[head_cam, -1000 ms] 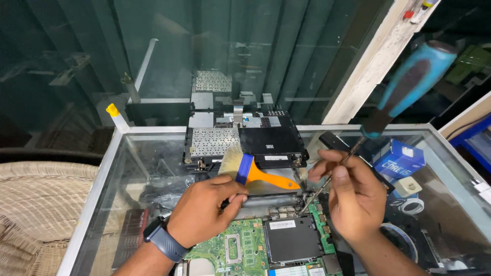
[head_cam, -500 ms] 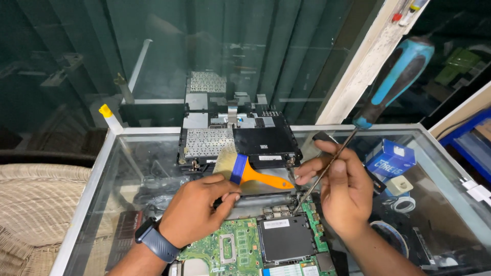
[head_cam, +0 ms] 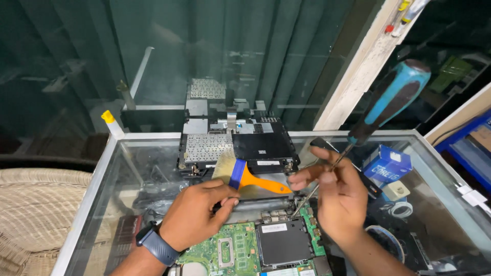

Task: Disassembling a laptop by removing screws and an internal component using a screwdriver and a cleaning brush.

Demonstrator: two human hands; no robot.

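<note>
My right hand (head_cam: 335, 197) grips the metal shaft of a long screwdriver with a blue and black handle (head_cam: 391, 99); its tip touches the top edge of a green laptop motherboard (head_cam: 232, 250). My left hand (head_cam: 197, 214), a dark watch (head_cam: 156, 245) on its wrist, rests fingers-down on the dark hinge bar above the board. A paintbrush with an orange handle and blue band (head_cam: 248, 176) lies just beyond both hands. Behind it sits a black laptop base with a perforated metal plate (head_cam: 235, 145).
All of this lies on a glass-topped display counter (head_cam: 128, 168) with a metal frame. A blue box (head_cam: 387, 163), a small white adapter (head_cam: 396, 190) and coiled cable (head_cam: 401, 209) sit at the right. A wicker chair (head_cam: 38, 204) stands at the left. Dark glass panels rise behind.
The screwdriver has tilted and its handle swung toward the upper right while the tip stays at the board's edge. My left hand has barely shifted.
</note>
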